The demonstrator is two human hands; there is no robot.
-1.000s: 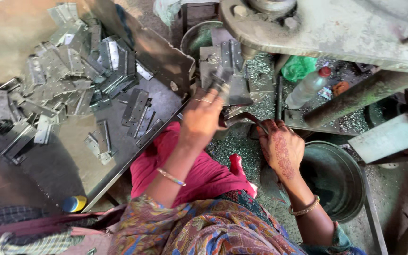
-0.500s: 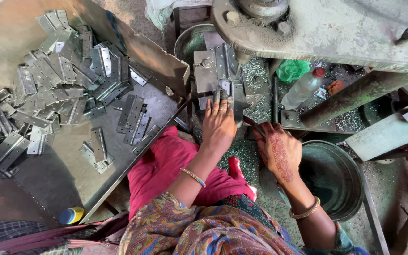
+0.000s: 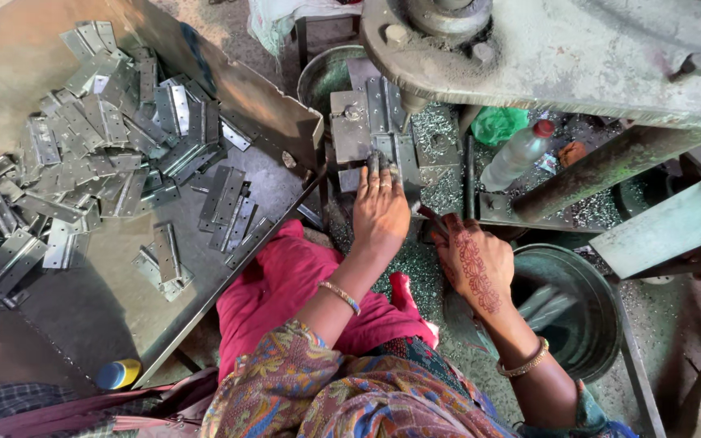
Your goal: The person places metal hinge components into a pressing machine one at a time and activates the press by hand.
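left hand [image 3: 380,212] – fingertips pressing a hinge plate [image 3: 383,150] onto the press die [image 3: 371,122] | right hand [image 3: 474,261] – curled around a dark tool [image 3: 430,217] beside it | seat plate flat, fingers clear of the punch

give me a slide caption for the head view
Left hand sets a hinge in the press, right hand beside it, more hinges piled on the tray.

The left hand [image 3: 380,212] reaches forward, palm down, wrist straight, its fingers [image 3: 378,166] stretched out together. The right hand [image 3: 474,264] lies just beside it, back upward, fingers curled under, forearm bent back toward the body.
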